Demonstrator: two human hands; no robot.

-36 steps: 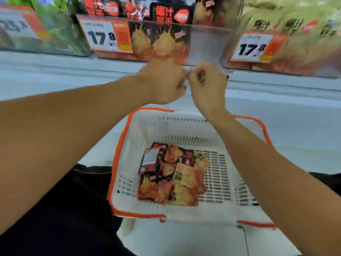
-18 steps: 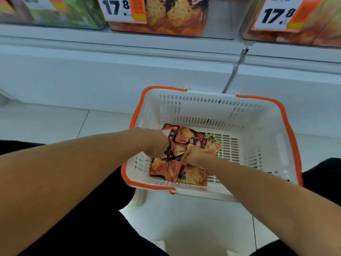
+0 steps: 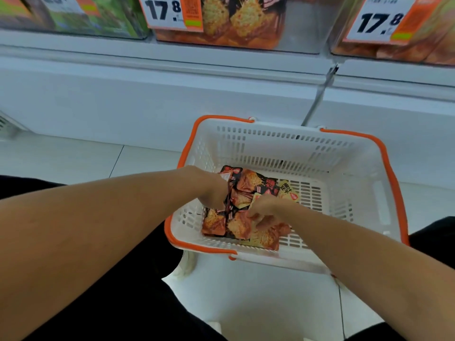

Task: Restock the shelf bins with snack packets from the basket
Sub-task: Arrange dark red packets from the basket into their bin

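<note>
While both hands work inside the white slotted plastic basket with orange rim (image 3: 384, 153) on the floor, the small orange-and-black foil snack packets (image 3: 256, 183) lie flat in a loose, overlapping heap, pointing in no common direction. The left hand (image 3: 213, 193) curls its grip round packets at the heap's left edge; the right hand (image 3: 264, 209) pinches one near the middle. Packets are judged light, soft and slippery; hold by the body or sealed edge. Clear shelf bins (image 3: 302, 23) sit above.
</note>
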